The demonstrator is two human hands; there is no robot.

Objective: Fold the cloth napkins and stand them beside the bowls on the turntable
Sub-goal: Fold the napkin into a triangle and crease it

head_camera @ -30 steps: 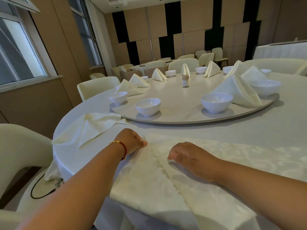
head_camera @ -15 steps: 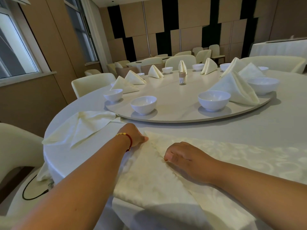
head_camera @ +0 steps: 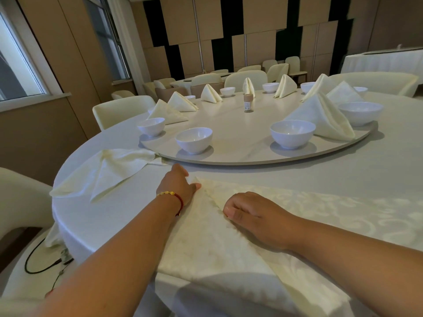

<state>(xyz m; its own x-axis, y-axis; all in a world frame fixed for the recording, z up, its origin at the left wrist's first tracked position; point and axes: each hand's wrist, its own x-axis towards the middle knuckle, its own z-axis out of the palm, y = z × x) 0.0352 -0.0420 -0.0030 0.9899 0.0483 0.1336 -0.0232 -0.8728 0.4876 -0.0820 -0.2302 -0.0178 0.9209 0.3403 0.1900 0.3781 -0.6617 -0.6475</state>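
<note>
One napkin in work, flat on the desk at lower centre of the frame, near edge hanging over the desk rim, a diagonal fold line running from the top corner down to the lower right. Left hand sits at that top corner, thumb against the cloth edge, fingers fairly straight; looks like pressing, not gripping. Right hand rests on the folded layer with fingers curled under; can't tell if it's pinching cloth or just holding it down. Handling guess: light, soft damask-type fabric, no stiffness of its own, so it only stands once creased hard. Likely slides on the smooth tablecloth, so pin one corner while sweeping the crease. Best take-hold points are corners and the folded edge, not mid-panel. A second, loose napkin lies at left of the frame, just touching the turntable rim. On the turntable: two near bowls, left one and right one, with no napkin between them; a standing folded napkin right of the latter, more pairs round the far side, a small jar near the middle.
</note>
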